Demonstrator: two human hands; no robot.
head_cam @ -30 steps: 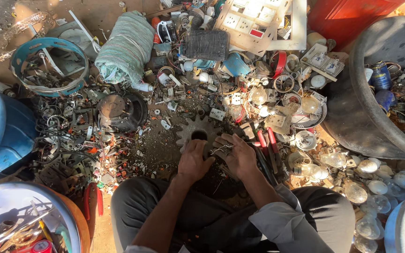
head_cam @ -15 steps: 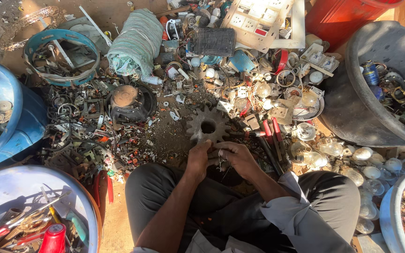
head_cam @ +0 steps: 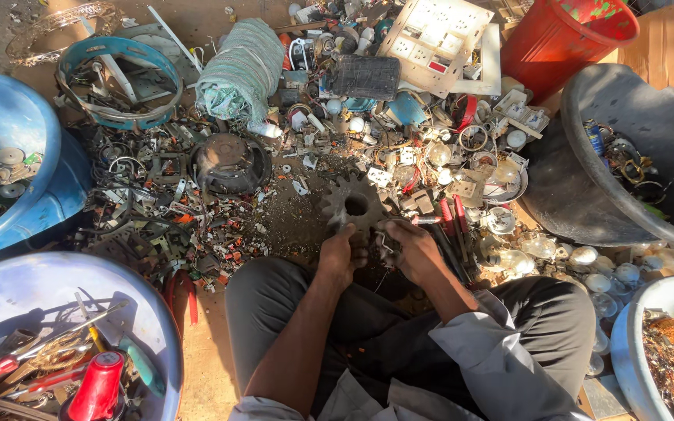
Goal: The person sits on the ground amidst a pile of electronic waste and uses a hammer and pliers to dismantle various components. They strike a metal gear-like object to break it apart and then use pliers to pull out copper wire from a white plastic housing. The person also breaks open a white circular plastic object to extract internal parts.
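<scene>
I sit on the ground with my knees apart, both hands together just in front of me. My left hand [head_cam: 342,254] and my right hand [head_cam: 411,249] are closed around a small metal piece [head_cam: 382,245] held between them; most of it is hidden by my fingers. Right beyond my hands a large rusty toothed gear [head_cam: 355,206] lies flat on the dirt, its near edge touching my left fingers. Red-handled pliers [head_cam: 452,222] lie just right of my right hand.
Scrap metal and electrical parts cover the ground. A blue tub [head_cam: 37,144] stands far left, a blue basin [head_cam: 146,312] of tools near left, a big grey tub [head_cam: 587,148] right, a white basin [head_cam: 626,343] near right, a red bucket [head_cam: 544,43] behind. Light bulbs [head_cam: 579,261] lie at right.
My hands have stayed together at the gear's near edge, fingers shifting slightly on the small piece. The view has tilted a little, so the scene sits lower in frame.
</scene>
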